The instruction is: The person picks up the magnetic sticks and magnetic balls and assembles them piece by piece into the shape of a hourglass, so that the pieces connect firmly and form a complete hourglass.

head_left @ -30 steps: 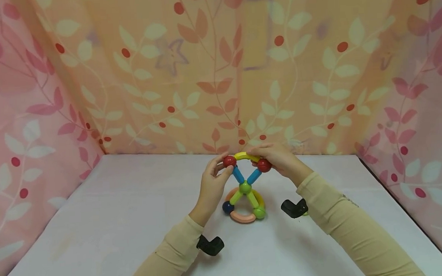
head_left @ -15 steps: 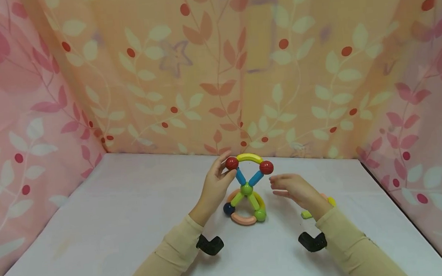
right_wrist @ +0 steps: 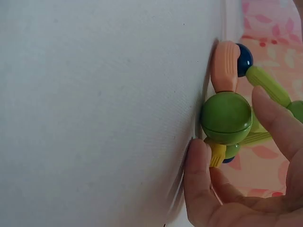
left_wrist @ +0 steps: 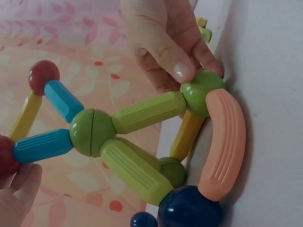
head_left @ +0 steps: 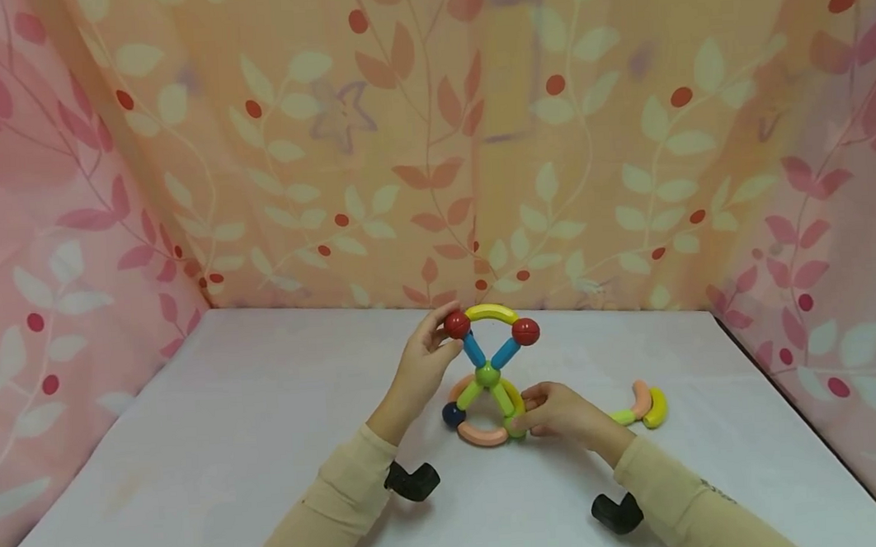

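Observation:
A toy built of magnetic balls and rods (head_left: 488, 376) stands upright on the white table (head_left: 267, 415). Its base is a ring of curved salmon and yellow rods joined by dark blue and green balls. Light green rods rise to a middle green ball (left_wrist: 92, 132); blue rods spread above it to two red balls, bridged by a yellow curved rod (head_left: 492, 313). My left hand (head_left: 419, 365) holds the upper left red ball (head_left: 456, 324) between thumb and fingers. Low down, my right hand (head_left: 568, 415) grips the base's right green ball (right_wrist: 227, 118), thumb and fingers on opposite sides.
To the right of my right hand lie loose rods: a salmon curved one (head_left: 641, 397), a yellow curved one (head_left: 656, 408) and a light green one (head_left: 622, 417). A patterned curtain (head_left: 315, 189) encloses the table at the back and sides.
My right hand has left the top yellow rod and right red ball, moved down and taken the base's green ball. The left hand stays at its red ball.

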Tool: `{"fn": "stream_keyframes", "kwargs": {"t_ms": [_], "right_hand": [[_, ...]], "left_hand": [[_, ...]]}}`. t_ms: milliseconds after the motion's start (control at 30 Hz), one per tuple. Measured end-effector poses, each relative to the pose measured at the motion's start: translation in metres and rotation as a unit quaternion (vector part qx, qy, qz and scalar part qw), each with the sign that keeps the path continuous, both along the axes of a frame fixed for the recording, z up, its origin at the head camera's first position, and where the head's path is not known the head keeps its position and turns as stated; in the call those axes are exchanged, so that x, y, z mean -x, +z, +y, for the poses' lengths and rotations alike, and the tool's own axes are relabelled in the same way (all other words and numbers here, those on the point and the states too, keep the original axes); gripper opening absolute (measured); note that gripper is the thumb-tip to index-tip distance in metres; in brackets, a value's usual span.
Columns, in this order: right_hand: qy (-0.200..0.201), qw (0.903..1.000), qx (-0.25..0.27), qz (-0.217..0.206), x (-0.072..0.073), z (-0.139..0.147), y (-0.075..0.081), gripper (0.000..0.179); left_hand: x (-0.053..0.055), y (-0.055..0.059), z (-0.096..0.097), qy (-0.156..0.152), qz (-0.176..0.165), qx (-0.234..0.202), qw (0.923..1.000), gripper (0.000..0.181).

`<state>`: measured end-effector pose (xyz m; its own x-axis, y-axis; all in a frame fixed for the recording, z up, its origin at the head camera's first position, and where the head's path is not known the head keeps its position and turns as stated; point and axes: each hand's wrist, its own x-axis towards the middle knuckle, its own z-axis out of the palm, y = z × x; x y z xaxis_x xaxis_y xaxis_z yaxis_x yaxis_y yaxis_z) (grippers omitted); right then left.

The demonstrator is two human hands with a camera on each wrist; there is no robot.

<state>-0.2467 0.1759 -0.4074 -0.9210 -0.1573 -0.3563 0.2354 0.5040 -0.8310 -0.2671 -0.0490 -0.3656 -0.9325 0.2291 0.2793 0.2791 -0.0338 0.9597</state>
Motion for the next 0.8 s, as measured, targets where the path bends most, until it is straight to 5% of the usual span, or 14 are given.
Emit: {"fn": "stream_keyframes", "kwargs": {"t_ms": [233, 800], "right_hand": [[0.010, 0.9987, -0.049, 0.003, 0.005, -0.002, 0.003, 0.067], [0.065, 0.9964, -0.054, -0.001, 0.023, 0.009, 0.009, 0.061]], "left_hand": [[0.003, -0.001, 0.001, -0.015, 0.000, -0.012, 0.9998, 0.054], [-0.002, 0.006, -0.006, -0.051, -0.016, 0.027, 0.9982, 0.053]]}}
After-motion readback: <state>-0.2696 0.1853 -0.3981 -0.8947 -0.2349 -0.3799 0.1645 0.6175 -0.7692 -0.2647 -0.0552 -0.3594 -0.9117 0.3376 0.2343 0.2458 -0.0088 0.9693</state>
